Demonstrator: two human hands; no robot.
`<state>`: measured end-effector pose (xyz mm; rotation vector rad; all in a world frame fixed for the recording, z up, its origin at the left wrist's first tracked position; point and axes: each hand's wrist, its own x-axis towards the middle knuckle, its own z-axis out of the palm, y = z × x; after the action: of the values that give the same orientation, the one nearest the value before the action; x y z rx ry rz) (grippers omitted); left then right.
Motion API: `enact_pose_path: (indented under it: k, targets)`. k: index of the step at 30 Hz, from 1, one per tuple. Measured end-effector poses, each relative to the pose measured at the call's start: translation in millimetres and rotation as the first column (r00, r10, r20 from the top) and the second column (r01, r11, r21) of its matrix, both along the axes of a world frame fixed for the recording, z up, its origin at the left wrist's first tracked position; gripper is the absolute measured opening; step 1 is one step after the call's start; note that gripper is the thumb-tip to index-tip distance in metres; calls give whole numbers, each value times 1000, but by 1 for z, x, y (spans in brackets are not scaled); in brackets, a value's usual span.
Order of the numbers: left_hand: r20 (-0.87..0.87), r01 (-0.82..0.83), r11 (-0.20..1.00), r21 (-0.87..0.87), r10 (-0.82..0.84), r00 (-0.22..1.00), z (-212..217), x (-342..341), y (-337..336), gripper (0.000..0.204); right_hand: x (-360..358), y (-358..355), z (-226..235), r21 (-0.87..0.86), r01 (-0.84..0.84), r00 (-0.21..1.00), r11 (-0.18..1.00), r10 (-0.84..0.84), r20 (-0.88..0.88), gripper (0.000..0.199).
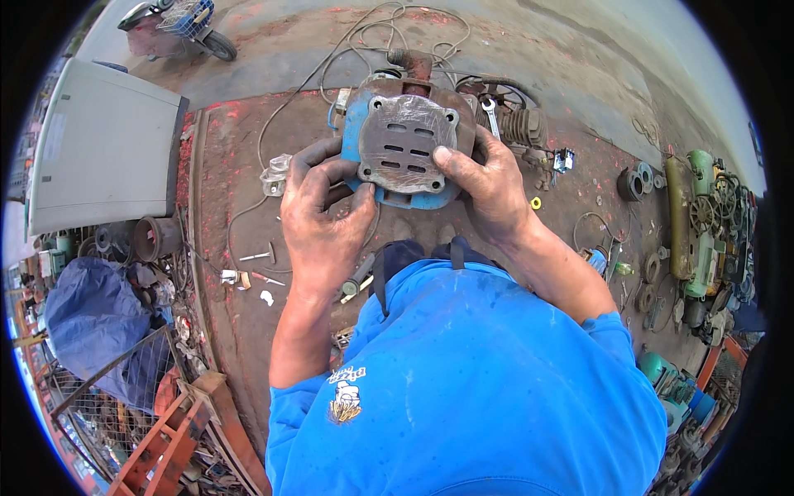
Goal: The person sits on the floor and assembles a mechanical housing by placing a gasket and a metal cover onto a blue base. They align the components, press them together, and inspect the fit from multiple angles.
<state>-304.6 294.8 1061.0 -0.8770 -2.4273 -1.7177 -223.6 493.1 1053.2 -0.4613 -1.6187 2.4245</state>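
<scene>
Both of my hands hold up a blue-painted cylinder head (353, 124) with a grey metal valve plate (397, 132) facing me. Several oblong slots run across the plate, and round holes sit at its corners. My left hand (325, 215) grips the left side, its blackened fingers bent against the edge. On the right side, my right hand (496, 178) has its thumb pressed on the plate's face and its fingers behind. A rusty brown pipe elbow (418, 64) shows just beyond the upper edge. Close to my right fingers is a spanner (491, 117).
Behind the spanner lies a finned machine (525, 126) on the ground. A cable (331, 58) loops across the floor. To the left stand a grey cabinet (107, 140) and a blue tarp (95, 318). A T-shaped tool (260, 255) lies nearby. Green tanks (700, 178) and machine parts line the right.
</scene>
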Motion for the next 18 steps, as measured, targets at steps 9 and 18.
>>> enact_pose_path:
  k: [9,18]
  targets:
    - [-95,10,999,44,-5,995,7,50,15,39,46,19,-5,-59,-33,992,998,25,-124,67]
    - [-267,41,999,25,-33,963,12,74,29,35,77,34,-1,12,-3,984,1000,5,-178,69]
